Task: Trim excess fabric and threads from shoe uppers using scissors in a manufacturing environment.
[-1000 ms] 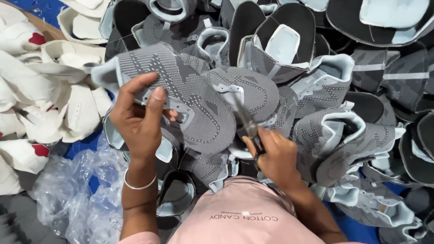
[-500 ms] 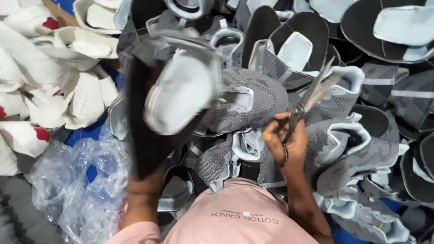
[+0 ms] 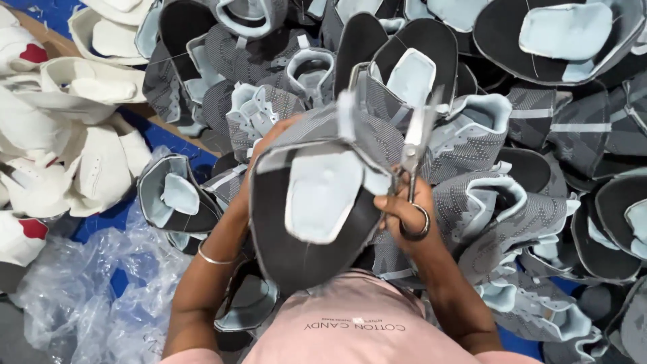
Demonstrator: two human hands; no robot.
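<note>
My left hand [image 3: 259,158] holds a grey knitted shoe upper [image 3: 317,195] turned over, so its dark inner side and pale blue lining patch face me. Most of that hand is hidden behind the upper. My right hand [image 3: 404,209] grips a pair of metal scissors [image 3: 412,158] by the handles, blades pointing up and lying against the right edge of the upper. A thin bangle sits on my left wrist. Both hands are raised above the pile, close to my chest.
A large heap of grey and black shoe uppers [image 3: 512,135] fills the middle and right. White shoe uppers [image 3: 74,128] with red patches lie at the left. Crumpled clear plastic [image 3: 87,296] covers the lower left over a blue surface.
The left hand has turned the grey upper over and brought it nearer, inner side up. The right hand with the scissors has moved left to the upper's edge.
</note>
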